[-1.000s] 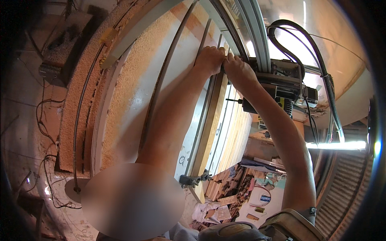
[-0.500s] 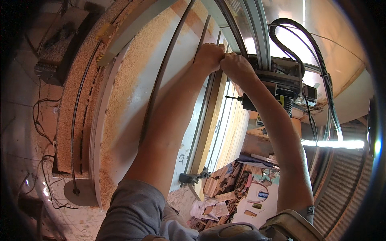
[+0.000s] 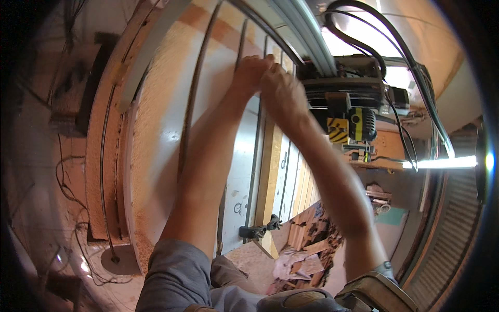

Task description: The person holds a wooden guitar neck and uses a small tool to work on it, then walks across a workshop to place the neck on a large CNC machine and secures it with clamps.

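Note:
Both my arms reach to the far end of a light wooden strip (image 3: pixel 267 179) that lies along a pale, slotted machine bed (image 3: pixel 161 117). My left hand (image 3: pixel 251 72) is closed at that end, its fingers bent. Close against it on the right is my right hand (image 3: pixel 283 96), also closed and slightly blurred. Whatever lies between the fingers of the two hands is hidden. A black clamp (image 3: pixel 254 231) with wing screws sits across the strip's near end.
A gantry rail (image 3: pixel 306 39) crosses beyond my hands. Right of my right forearm hang the black-and-yellow machine head (image 3: pixel 358 125) and looped black cables (image 3: pixel 400 26). Wood scraps (image 3: pixel 306 231) lie below the bed. Sawdust coats the bed's left side.
The view has shifted and turned, so the gantry and machine head appear elsewhere. Both hands stay together at the strip's far end; the right hand now looks blurred and its wrist more turned.

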`<control>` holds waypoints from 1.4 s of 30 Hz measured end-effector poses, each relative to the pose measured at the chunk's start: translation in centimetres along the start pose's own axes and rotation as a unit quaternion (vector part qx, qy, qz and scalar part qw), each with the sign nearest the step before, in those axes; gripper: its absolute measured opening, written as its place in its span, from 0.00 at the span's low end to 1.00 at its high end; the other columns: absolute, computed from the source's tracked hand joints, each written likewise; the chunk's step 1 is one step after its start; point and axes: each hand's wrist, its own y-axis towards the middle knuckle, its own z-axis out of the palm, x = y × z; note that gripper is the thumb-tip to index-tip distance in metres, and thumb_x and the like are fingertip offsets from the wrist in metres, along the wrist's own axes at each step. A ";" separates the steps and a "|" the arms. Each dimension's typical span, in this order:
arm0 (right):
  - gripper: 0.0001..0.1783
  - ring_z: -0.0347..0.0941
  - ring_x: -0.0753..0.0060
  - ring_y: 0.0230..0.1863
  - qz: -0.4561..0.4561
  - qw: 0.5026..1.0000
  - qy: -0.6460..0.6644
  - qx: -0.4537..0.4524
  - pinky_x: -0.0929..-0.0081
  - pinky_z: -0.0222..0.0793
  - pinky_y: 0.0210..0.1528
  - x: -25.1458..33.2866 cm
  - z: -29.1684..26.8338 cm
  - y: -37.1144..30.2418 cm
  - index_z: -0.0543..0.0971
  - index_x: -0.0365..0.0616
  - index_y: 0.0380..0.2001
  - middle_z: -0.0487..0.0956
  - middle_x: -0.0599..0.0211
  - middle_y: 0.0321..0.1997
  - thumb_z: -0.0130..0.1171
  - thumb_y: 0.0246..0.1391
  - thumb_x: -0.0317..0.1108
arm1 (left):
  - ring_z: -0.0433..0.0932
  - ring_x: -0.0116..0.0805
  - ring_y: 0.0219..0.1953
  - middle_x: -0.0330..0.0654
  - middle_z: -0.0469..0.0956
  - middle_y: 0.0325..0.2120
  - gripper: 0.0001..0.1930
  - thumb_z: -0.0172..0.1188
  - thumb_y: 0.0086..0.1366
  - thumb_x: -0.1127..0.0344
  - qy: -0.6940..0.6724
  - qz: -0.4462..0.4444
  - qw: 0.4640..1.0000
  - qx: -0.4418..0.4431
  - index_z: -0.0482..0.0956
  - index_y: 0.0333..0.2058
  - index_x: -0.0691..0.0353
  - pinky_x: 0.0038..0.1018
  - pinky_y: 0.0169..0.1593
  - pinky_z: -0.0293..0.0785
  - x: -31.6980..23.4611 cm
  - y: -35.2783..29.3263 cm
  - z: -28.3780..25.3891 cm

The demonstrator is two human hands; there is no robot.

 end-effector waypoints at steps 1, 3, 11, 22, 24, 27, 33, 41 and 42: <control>0.08 0.81 0.45 0.39 0.029 0.984 0.132 0.118 0.58 0.80 0.37 0.8 -1.5 -1.7 0.80 0.32 0.35 0.80 0.45 0.38 0.59 0.56 0.28 | 0.82 0.50 0.43 0.49 0.83 0.32 0.13 0.60 0.58 0.63 0.070 -0.008 0.997 0.024 0.76 0.42 0.58 0.44 0.49 0.75 -0.6 0.3 -0.4; 0.08 0.79 0.46 0.42 0.089 0.949 0.291 0.075 0.55 0.76 0.45 3.6 -2.3 -6.4 0.81 0.35 0.29 0.82 0.47 0.37 0.63 0.56 0.31 | 0.81 0.49 0.44 0.49 0.83 0.33 0.21 0.69 0.49 0.61 0.062 0.025 0.997 0.044 0.76 0.43 0.57 0.43 0.51 0.75 -1.0 -0.5 -0.9; 0.07 0.71 0.80 0.25 0.346 0.771 0.534 -0.028 0.77 0.68 0.28 2.1 0.5 -22.0 0.82 0.32 0.31 0.79 0.64 0.24 0.62 0.61 0.27 | 0.79 0.45 0.46 0.41 0.83 0.36 0.23 0.72 0.52 0.54 0.020 0.069 0.997 0.010 0.78 0.43 0.57 0.38 0.57 0.73 -2.3 -1.0 -1.3; 0.32 0.58 0.33 0.71 0.249 0.801 0.534 -0.108 0.51 0.60 0.70 4.1 6.2 -13.5 0.56 0.28 0.69 0.56 0.32 0.73 0.45 0.62 0.22 | 0.84 0.33 0.35 0.42 0.85 0.31 0.16 0.76 0.56 0.58 -0.052 -0.003 0.999 0.011 0.84 0.35 0.64 0.29 0.44 0.80 -3.9 -1.3 -1.2; 0.37 0.48 0.34 0.76 0.252 0.845 0.441 -0.166 0.53 0.53 0.75 4.7 10.0 -10.5 0.47 0.26 0.71 0.48 0.30 0.76 0.43 0.61 0.22 | 0.84 0.32 0.36 0.42 0.86 0.32 0.15 0.75 0.57 0.60 -0.061 0.001 0.998 0.014 0.84 0.36 0.64 0.28 0.45 0.81 -4.0 -1.2 -0.9; 0.38 0.43 0.32 0.77 0.312 0.818 0.470 -0.113 0.54 0.45 0.78 4.6 9.2 -7.1 0.47 0.20 0.70 0.49 0.30 0.75 0.45 0.59 0.24 | 0.85 0.32 0.37 0.43 0.86 0.32 0.15 0.76 0.56 0.62 -0.067 -0.004 0.998 0.011 0.84 0.38 0.64 0.28 0.45 0.81 -3.5 -1.2 -1.0; 0.39 0.43 0.37 0.78 0.365 0.790 0.479 -0.120 0.54 0.58 0.73 4.6 9.3 -6.0 0.47 0.29 0.73 0.50 0.36 0.76 0.46 0.61 0.25 | 0.84 0.31 0.37 0.43 0.86 0.34 0.15 0.75 0.56 0.63 -0.075 -0.017 0.997 0.011 0.85 0.39 0.65 0.28 0.46 0.81 -3.7 -1.2 -1.0; 0.37 0.42 0.35 0.78 0.367 0.792 0.478 -0.095 0.54 0.54 0.75 4.7 9.5 -5.3 0.48 0.28 0.73 0.48 0.41 0.78 0.45 0.64 0.29 | 0.83 0.30 0.40 0.45 0.85 0.40 0.15 0.67 0.62 0.66 -0.091 -0.007 0.994 0.053 0.85 0.47 0.63 0.28 0.47 0.79 -3.2 -1.3 -1.1; 0.37 0.42 0.36 0.79 0.372 0.787 0.482 -0.098 0.54 0.54 0.75 4.8 9.6 -5.4 0.49 0.28 0.72 0.48 0.40 0.78 0.45 0.64 0.29 | 0.83 0.33 0.42 0.45 0.85 0.41 0.15 0.64 0.63 0.67 -0.077 0.002 0.995 0.065 0.85 0.48 0.62 0.29 0.48 0.79 -3.4 -1.3 -1.1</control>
